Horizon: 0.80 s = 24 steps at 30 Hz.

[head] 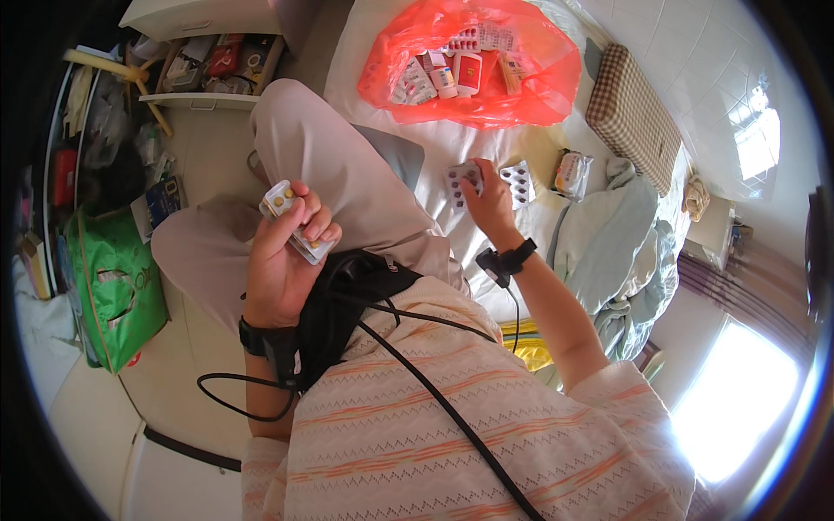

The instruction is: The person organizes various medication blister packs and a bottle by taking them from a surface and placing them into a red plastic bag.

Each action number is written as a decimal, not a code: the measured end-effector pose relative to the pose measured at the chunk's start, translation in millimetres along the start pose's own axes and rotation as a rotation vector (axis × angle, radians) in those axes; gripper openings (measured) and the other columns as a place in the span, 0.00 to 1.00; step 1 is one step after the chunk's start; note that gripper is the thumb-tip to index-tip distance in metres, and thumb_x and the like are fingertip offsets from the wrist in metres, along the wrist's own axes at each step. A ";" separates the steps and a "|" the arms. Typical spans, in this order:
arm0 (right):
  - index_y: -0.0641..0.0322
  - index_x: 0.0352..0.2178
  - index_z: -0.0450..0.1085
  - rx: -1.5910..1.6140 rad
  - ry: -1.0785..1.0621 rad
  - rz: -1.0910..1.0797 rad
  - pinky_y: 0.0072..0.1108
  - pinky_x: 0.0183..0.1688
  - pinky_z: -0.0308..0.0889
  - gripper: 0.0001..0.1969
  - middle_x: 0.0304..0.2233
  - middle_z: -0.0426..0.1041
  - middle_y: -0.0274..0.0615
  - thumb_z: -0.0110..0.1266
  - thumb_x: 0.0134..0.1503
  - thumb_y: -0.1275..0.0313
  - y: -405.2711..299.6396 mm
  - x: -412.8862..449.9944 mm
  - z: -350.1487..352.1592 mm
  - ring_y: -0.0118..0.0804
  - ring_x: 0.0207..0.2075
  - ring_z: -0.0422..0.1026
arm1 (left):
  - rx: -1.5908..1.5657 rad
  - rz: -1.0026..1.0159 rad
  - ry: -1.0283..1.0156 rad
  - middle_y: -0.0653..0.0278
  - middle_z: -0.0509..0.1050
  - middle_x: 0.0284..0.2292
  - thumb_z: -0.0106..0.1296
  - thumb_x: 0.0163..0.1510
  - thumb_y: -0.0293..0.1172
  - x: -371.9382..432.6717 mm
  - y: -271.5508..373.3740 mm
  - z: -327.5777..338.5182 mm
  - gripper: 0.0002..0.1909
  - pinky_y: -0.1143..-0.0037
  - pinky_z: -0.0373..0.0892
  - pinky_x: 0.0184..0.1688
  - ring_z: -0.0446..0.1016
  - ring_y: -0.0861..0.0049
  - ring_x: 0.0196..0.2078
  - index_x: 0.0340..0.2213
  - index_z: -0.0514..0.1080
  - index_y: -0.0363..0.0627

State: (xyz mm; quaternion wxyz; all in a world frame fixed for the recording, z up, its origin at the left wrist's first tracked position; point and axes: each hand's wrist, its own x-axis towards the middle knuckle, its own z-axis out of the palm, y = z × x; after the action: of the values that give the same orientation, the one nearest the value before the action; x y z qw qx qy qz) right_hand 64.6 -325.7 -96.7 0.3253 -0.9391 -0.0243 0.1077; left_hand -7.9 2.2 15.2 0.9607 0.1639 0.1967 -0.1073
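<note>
My left hand (287,254) is closed round a small stack of blister packs (280,198) with yellow tablets, held above my lap. Over the bed, my right hand (487,198) has its fingers on a blister pack of dark pills (456,187); whether it is lifted off the sheet I cannot tell. Just right of that hand lies another blister pack with dark pills (519,183). Beyond both hands, an open red plastic bag (547,104) holds white bottles (467,75), blister packs (412,84) and small boxes.
A soft packet (573,174), a crumpled grey-green cloth (596,247) and a checked cushion (632,111) are on the bed. An open drawer (202,99) full of items and a green bag (114,293) stand at left. Black cables (443,417) cross my lap and shirt.
</note>
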 end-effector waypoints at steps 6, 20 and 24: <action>0.64 0.52 0.63 -0.130 0.086 -0.091 0.37 0.46 0.69 0.23 0.46 0.68 0.55 0.54 0.53 0.76 -6.1 -3.7 21.2 0.58 0.47 0.70 | -0.004 0.005 -0.007 0.70 0.60 0.29 0.42 0.64 0.25 -0.6 1.5 0.2 0.06 0.79 0.59 0.36 0.59 0.84 0.29 0.42 0.66 0.43; 0.67 0.53 0.62 -0.264 0.301 -0.013 0.38 0.54 0.61 0.25 0.45 0.67 0.55 0.54 0.52 0.75 91.2 -6.4 -40.2 0.55 0.49 0.64 | 0.008 -0.010 0.002 0.71 0.62 0.28 0.45 0.63 0.26 1.9 0.0 -0.9 0.05 0.77 0.60 0.36 0.60 0.84 0.29 0.41 0.66 0.45; 0.67 0.53 0.63 -0.516 0.385 -0.151 0.38 0.55 0.60 0.27 0.45 0.67 0.53 0.57 0.50 0.73 93.7 -4.4 -36.9 0.55 0.50 0.64 | 0.004 0.005 0.002 0.72 0.61 0.28 0.45 0.63 0.26 -0.2 1.0 -0.6 0.05 0.77 0.60 0.36 0.60 0.84 0.28 0.41 0.66 0.45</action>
State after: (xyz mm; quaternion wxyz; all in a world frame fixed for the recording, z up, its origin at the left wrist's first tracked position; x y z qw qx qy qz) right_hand 66.1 -422.3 -125.4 0.0823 -0.9893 -0.0584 -0.1057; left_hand -8.0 3.4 15.0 0.9604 0.1666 0.1971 -0.1053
